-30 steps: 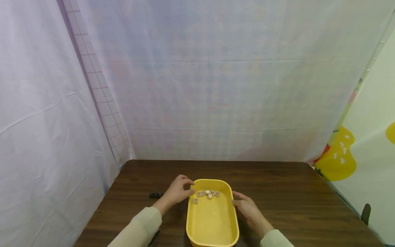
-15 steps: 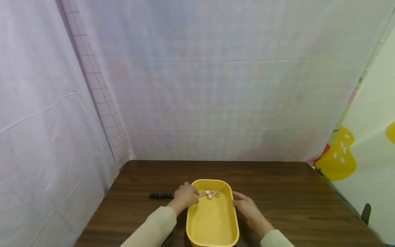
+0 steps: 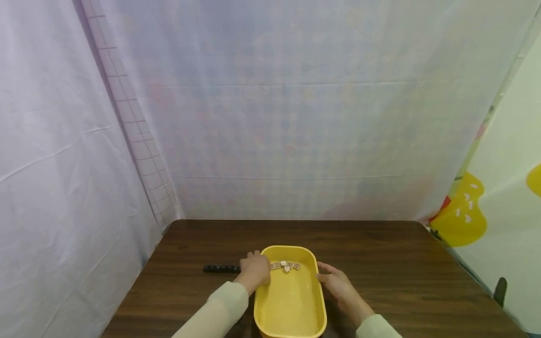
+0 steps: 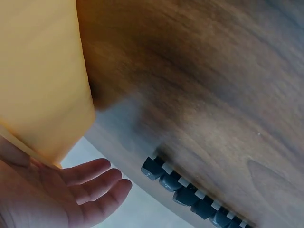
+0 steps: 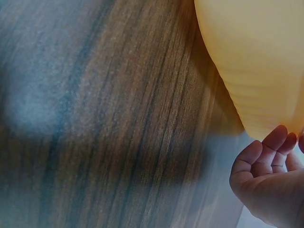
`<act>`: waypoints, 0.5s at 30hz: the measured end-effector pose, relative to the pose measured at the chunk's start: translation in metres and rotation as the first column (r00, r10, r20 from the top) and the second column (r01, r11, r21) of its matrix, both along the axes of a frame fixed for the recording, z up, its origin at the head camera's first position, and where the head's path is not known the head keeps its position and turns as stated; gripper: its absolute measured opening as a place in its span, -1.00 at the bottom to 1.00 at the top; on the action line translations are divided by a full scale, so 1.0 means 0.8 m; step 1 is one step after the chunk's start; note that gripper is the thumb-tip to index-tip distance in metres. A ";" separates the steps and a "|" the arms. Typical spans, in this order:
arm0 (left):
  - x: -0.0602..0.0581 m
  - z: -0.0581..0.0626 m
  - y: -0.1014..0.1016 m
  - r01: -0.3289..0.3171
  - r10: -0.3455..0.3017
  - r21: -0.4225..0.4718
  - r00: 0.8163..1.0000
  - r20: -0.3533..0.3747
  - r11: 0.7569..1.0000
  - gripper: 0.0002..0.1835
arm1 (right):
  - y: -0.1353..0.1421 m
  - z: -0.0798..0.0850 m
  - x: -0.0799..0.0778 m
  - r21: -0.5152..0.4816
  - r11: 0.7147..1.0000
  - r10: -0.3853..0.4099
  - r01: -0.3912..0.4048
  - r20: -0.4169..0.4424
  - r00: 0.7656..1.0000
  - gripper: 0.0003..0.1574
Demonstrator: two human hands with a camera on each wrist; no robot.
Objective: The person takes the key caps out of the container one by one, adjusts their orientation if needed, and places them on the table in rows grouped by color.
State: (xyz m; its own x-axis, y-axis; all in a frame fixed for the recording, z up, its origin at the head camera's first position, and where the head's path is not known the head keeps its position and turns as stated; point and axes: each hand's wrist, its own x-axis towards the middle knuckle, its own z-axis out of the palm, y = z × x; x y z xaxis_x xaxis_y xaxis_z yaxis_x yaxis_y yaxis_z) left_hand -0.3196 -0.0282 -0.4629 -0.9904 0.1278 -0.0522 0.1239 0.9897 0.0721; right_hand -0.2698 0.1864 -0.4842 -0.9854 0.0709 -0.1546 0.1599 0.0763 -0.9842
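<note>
A yellow plastic tub stands on the table in the head view. Inside it, near the far end, lie several small pale square pieces with dark marks. My left hand reaches over the tub's left rim, beside these pieces. In the left wrist view three of its fingers extend loosely outside the tub wall, while its thumb and index fingertip are hidden; I cannot tell whether they pinch a piece. My right hand holds the tub's right side, thumb at the rim and fingers bent against the outer wall.
A black bumpy strip lies left of the tub. Up close it is a row of dark blocks with small pale tabs. The brown wood-grain table ends at a pale curtain behind.
My left hand has moved right and down over the tub's left rim, covering the single piece that lay apart and uncovering more of the black strip. The right hand stays on the tub.
</note>
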 end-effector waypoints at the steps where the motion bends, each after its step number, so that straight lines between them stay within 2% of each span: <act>1: 0.000 0.000 0.000 -0.002 0.002 -0.001 1.000 -0.005 1.000 -0.72 | 0.000 0.000 0.000 0.000 1.000 0.002 -0.002 -0.001 1.000 -0.37; 5: 0.001 -0.001 -0.002 0.006 -0.006 0.014 1.000 -0.005 1.000 -0.76 | -0.001 0.002 0.001 -0.006 1.000 0.011 -0.011 -0.002 1.000 -0.37; 9: 0.003 0.000 -0.008 0.054 -0.053 0.098 0.998 -0.014 0.994 -0.86 | -0.001 0.003 0.002 -0.008 1.000 0.013 -0.013 -0.004 1.000 -0.37; 12: 0.005 0.001 -0.012 0.113 -0.106 0.178 0.993 -0.048 0.978 -0.87 | -0.001 0.003 0.002 -0.007 1.000 0.004 -0.004 -0.005 1.000 -0.37; 15: 0.006 0.002 -0.016 0.166 -0.138 0.259 0.983 -0.121 0.951 -0.92 | -0.002 0.003 0.002 -0.008 1.000 -0.009 0.009 -0.002 1.000 -0.37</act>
